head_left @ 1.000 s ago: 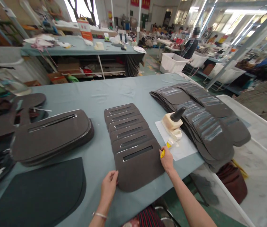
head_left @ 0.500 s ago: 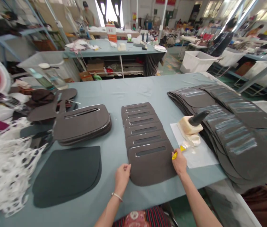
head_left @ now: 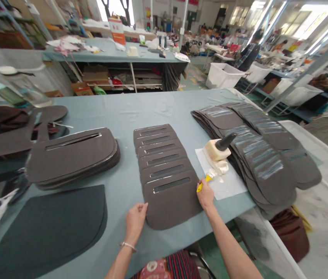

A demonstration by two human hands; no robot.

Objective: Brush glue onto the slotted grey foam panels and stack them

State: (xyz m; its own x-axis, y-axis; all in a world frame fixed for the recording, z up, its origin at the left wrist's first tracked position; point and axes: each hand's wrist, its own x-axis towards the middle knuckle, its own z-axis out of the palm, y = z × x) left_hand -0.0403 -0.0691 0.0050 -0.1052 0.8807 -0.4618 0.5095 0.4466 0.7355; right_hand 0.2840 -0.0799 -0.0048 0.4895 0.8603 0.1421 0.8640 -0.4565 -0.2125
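Observation:
A row of overlapping dark brown panels with slots (head_left: 169, 205) lies on the table before me. Fingers closed, my left hand (head_left: 135, 219) pinches the left edge of the nearest panel. My right hand (head_left: 206, 195) is closed around a brush with a yellow handle (head_left: 200, 187), beside that panel's right edge. The brush's bristle end points at a white sheet (head_left: 230, 190), which bears smears of pale glue. On the sheet's far part sits a cream bottle with a black nozzle (head_left: 216, 150), a pale lump in front of it.
At right, fanned piles of brown panels (head_left: 265, 162) carry glossy streaks. A stack of slotted brown panels (head_left: 73, 155) and dark green-grey panels (head_left: 53, 228) lie at left. Behind is another table (head_left: 117, 56); white bins (head_left: 224, 75) stand beyond, near a seated person (head_left: 248, 54).
My view has turned to the right, so the table and its things appear farther left. Both hands keep about the same places at the panel's edges, with the brush still in my right hand.

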